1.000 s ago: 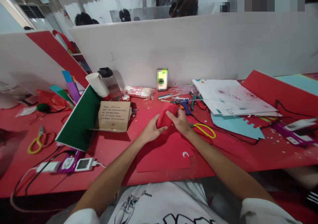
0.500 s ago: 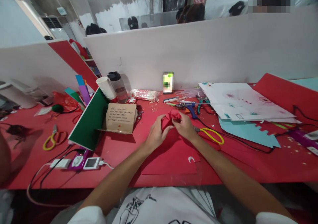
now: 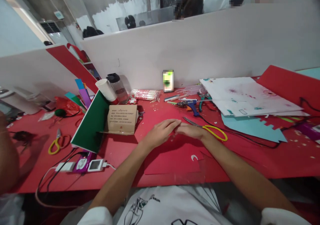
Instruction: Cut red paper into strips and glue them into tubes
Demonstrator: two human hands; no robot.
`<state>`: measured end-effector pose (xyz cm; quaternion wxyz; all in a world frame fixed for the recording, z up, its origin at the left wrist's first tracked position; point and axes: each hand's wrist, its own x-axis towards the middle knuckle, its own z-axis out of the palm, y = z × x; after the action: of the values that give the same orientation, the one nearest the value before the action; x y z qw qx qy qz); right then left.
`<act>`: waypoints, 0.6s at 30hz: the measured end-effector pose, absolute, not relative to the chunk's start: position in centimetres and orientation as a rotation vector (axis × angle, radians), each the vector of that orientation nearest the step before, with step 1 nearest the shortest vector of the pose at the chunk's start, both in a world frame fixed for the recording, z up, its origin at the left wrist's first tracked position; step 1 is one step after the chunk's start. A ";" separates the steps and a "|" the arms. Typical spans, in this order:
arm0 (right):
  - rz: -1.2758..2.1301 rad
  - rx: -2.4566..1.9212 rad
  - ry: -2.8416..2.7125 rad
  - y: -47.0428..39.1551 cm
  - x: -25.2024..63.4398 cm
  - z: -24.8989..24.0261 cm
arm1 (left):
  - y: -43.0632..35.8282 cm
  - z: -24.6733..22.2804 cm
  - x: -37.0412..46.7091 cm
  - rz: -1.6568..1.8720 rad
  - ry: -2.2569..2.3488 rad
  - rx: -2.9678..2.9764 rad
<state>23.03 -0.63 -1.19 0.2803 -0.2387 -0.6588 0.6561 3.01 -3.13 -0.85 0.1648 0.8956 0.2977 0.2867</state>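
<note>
My left hand (image 3: 160, 133) and my right hand (image 3: 191, 130) meet over the middle of the red desk, fingertips overlapping, backs turned up. Their fingers are closed around a piece of crumpled red paper, which is almost wholly hidden under them. Below them lies a flat red sheet (image 3: 170, 163) with a small white crescent-shaped scrap (image 3: 194, 157) near its right side. Scissors with yellow handles (image 3: 215, 132) lie just beside my right wrist, blades pointing up and left. Beyond them rests a blue glue gun (image 3: 193, 108) with its black cord running right.
On the left stand a cardboard box (image 3: 122, 119), a green board (image 3: 91, 125), a bottle (image 3: 118, 87) and a purple power strip (image 3: 85, 161). A phone (image 3: 168, 81) leans on the partition. White painted sheets (image 3: 250, 97) lie right. Another person's arm (image 3: 8, 155) shows at far left.
My hands have turned palms down and come together, covering the crumpled red paper that showed between the fingers before. The view has shifted slightly.
</note>
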 end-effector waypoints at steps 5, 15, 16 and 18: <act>1.840 -0.549 -1.703 -0.3 24.7 1.0 | -2.0 1.4 0.9 1.169 1.191 2.289; 1.011 -1.004 -1.526 2.5 29.6 1.8 | -4.4 13.0 -2.0 1.215 2.025 2.200; 0.963 -1.033 -1.553 2.6 29.9 1.7 | -3.7 13.9 -1.9 1.090 2.088 2.221; 0.857 -1.099 -1.645 2.6 30.5 1.7 | -1.1 14.9 -2.0 0.865 2.179 2.266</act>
<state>30.49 2.65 1.68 0.4731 -0.4492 -0.6721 0.3503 -2.03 -1.05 14.89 -0.0596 0.6937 0.6671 0.2649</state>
